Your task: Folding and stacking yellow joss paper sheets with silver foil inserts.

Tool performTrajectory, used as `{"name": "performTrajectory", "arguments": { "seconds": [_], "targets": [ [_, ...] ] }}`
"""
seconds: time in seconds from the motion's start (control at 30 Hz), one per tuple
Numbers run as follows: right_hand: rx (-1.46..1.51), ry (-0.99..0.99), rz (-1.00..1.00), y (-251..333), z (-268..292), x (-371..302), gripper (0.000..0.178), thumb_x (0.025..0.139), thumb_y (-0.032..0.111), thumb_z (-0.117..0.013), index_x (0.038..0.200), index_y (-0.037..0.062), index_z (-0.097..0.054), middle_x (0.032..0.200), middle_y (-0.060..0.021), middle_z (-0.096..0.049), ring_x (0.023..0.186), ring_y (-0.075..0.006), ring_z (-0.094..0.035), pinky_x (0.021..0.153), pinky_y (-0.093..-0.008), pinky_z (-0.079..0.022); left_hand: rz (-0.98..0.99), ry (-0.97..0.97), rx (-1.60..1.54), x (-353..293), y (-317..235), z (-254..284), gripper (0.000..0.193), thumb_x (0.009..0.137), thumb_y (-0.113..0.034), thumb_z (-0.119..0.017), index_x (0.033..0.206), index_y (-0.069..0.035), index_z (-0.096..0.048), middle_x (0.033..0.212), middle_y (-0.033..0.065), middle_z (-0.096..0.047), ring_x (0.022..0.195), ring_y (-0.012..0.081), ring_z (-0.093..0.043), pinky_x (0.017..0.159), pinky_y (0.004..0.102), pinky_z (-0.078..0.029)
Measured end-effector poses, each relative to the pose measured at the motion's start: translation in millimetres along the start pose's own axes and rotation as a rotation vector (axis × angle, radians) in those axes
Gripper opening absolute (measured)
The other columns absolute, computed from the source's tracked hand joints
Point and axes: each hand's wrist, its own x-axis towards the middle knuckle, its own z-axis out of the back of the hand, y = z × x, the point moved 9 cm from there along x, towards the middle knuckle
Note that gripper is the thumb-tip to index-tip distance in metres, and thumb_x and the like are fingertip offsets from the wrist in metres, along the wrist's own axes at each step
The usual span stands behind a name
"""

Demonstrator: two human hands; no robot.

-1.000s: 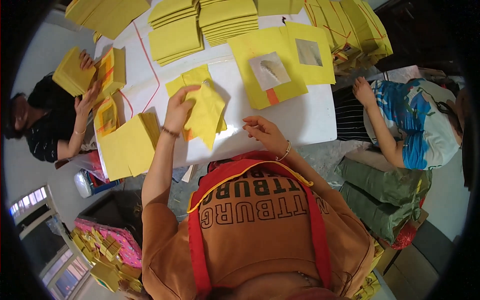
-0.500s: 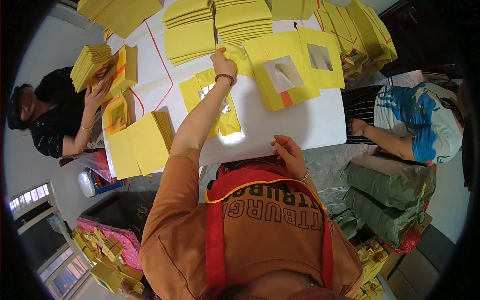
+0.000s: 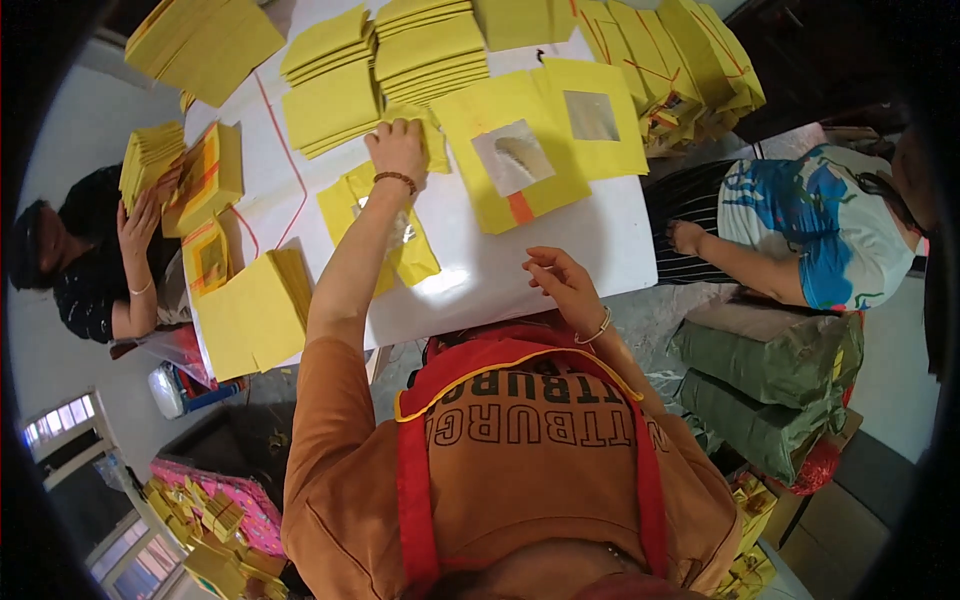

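Note:
My left hand, a beaded bracelet on its wrist, reaches over the white table. Its curled fingers close on a crumpled yellow paper packet. Just nearer to me lie overlapping yellow pieces with shiny silvery patches, partly hidden by my left forearm. To the right of that hand are large yellow paper sheets bearing silvery squares, one marked with an orange strip. My right hand hovers by the table's front edge, loosely bent fingers apart and holding nothing.
Stacks of folded yellow paper line the far side. Tied yellow bundles stand far right. A yellow stack sits at the left front. One person handles yellow packets at left; another is at right, beside green wrapped bales.
The whole view has shifted, so the table appears farther left. My right hand has moved forward over the table edge. My left hand stays at the crumpled yellow packet, its fingers more curled.

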Motion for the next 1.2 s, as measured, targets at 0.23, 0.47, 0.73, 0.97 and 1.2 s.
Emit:
{"name": "performTrajectory", "arguments": {
  "seconds": [0.23, 0.47, 0.73, 0.97, 1.2],
  "targets": [
    [0.086, -0.163, 0.051, 4.6, 82.1, 15.8, 0.026, 0.083, 0.016, -0.052, 0.107, 0.0061, -0.052, 0.093, -0.0016, -0.057, 0.075, -0.0083, -0.052, 0.064, -0.0207, -0.041, 0.233, -0.06, -0.461, -9.8, -4.3, 28.3, 0.033, 0.075, -0.02, -0.056, 0.105, -0.007, -0.056, 0.097, 0.0101, -0.055, 0.084, 0.0267, -0.05, 0.072, 0.0365, -0.041],
    [0.208, -0.345, 0.081, -8.5, 133.4, 68.2, 0.028, 0.084, 0.021, -0.052, 0.11, 0.0081, -0.051, 0.096, 0.0004, -0.056, 0.084, -0.0077, -0.05, 0.072, -0.0222, -0.039, 0.856, -0.02, -1.208, -99.7, -59.2, 0.8, 0.065, 0.074, -0.026, -0.062, 0.123, 0.004, -0.034, 0.113, 0.0176, -0.044, 0.1, 0.0228, -0.043, 0.084, 0.0315, -0.037],
    [0.233, -0.219, 0.006, -3.4, 98.1, 108.2, 0.041, 0.083, 0.021, -0.052, 0.117, 0.0001, -0.042, 0.108, -0.0046, -0.049, 0.097, -0.0119, -0.045, 0.084, -0.0249, -0.036, 0.77, 0.021, -1.122, -86.7, -90.3, 4.2, 0.064, 0.071, -0.026, -0.065, 0.117, 0.005, -0.034, 0.098, 0.0212, -0.056, 0.083, 0.0308, -0.056, 0.074, 0.0357, -0.044],
    [-0.039, -0.204, 0.241, -19.9, 94.4, 122.0, 0.047, 0.083, 0.016, -0.05, 0.123, -0.0041, -0.034, 0.115, -0.0121, -0.045, 0.104, -0.0191, -0.043, 0.09, -0.0284, -0.033, 0.99, 0.109, -1.047, -99.0, -57.7, -67.3, 0.075, 0.067, -0.037, -0.066, 0.119, 0.007, -0.034, 0.098, 0.0225, -0.054, 0.087, 0.031, -0.055, 0.074, 0.0341, -0.045],
    [0.212, -0.152, 0.166, -7.9, 93.2, 113.6, 0.044, 0.085, 0.012, -0.048, 0.124, -0.0025, -0.034, 0.114, -0.0095, -0.045, 0.103, -0.015, -0.043, 0.087, -0.0246, -0.035, 1.114, 0.166, -1.209, -84.2, -77.3, -35.1, 0.067, 0.067, -0.03, -0.069, 0.111, 0.009, -0.037, 0.097, 0.0179, -0.055, 0.086, 0.0206, -0.055, 0.072, 0.0292, -0.045]
  ]
}}
